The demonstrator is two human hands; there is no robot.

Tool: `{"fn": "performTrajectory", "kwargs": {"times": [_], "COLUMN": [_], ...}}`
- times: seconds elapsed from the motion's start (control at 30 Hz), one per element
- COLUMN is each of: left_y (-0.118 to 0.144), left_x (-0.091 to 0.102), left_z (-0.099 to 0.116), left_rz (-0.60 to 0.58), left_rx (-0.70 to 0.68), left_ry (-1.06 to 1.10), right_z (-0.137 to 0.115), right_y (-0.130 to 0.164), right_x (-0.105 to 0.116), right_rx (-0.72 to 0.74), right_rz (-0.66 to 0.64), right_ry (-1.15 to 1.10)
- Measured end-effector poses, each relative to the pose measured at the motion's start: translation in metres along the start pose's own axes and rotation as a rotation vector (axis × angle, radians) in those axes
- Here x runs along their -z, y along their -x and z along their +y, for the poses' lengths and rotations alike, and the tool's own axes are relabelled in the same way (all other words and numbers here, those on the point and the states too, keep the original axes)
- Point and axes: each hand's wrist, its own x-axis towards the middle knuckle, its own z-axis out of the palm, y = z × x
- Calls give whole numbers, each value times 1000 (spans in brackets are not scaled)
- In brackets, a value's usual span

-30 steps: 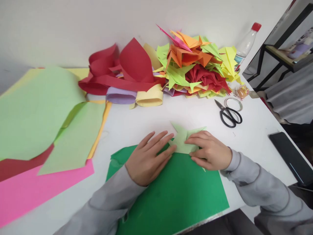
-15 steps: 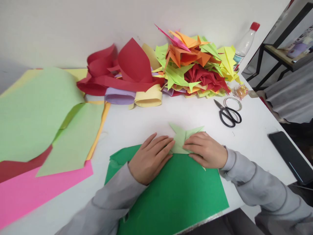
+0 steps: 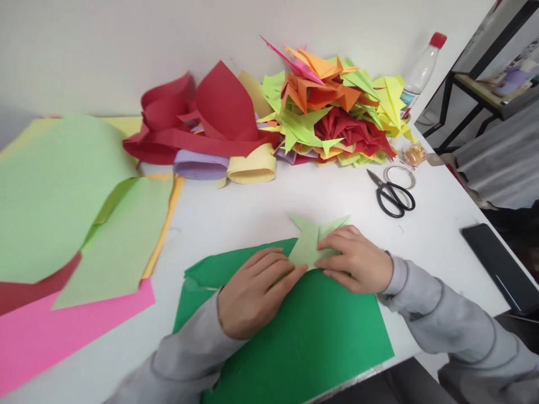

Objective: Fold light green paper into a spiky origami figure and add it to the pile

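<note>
A light green folded paper star (image 3: pixel 306 245) lies flat over the far edge of a dark green sheet (image 3: pixel 324 331), with two of its points sticking up and away. My right hand (image 3: pixel 357 261) is at its right side, curled fingers gripping and pressing it down. From the left, my left hand (image 3: pixel 255 289) rests over the dark green sheet, its fingers stretched out. Its index fingertip touches the star's near edge. What lies under my right palm is hidden.
Behind is a pile of folded paper stars (image 3: pixel 332 112) beside rolled red paper (image 3: pixel 227 106). Scissors (image 3: pixel 391 196), a tape roll (image 3: pixel 401 177), a wrapped snack (image 3: pixel 415 154) and a bottle (image 3: pixel 423 70) stand right. A phone (image 3: pixel 499 269) lies at the edge. Loose light green sheets (image 3: pixel 63 196) cover the left.
My left hand has drawn back toward me, its fingertips sliding from the star's left side to its near edge. My right hand stays at the star's right side.
</note>
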Motion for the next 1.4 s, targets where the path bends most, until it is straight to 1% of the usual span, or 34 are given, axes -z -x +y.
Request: {"fn": "performTrajectory", "kwargs": {"times": [0.2,0.3,0.4,0.57,0.6,0.77,0.9,0.97,1.1,1.23,1.3,1.4], "left_y": [-3,1,1,-3,-3,5,10,9,6,3,2,1], "left_x": [-4,-5,-5,-4,-5,-15,-18,-17,-13,-10,-8,-6], "left_z": [1,1,1,5,5,5,5,7,11,11,11,10], "left_rz": [-3,-9,-13,-28,-37,6,-22,-20,-29,20,6,-28], "left_rx": [3,16,27,35,36,79,116,159,297,427,478,510], "left_ry": [39,83,94,40,25,6,49,82,163,229,247,252], "right_z": [1,2,5,10,10,12,15,16,14,12,12,12], "right_y": [2,2,1,-2,-2,-2,-2,-2,-2,-3,-3,-2], "right_x": [0,-2,-3,-5,-6,-4,-4,-4,-4,-2,-2,-3], "right_rx": [38,-7,-92,-198,-206,-214,-213,-218,-236,-240,-237,-225], "right_rz": [7,26,67,53,50,31,14,21,22,5,13,26], "right_ry": [19,-63,-172,-269,-281,-329,-376,-388,-377,-367,-371,-366]}}
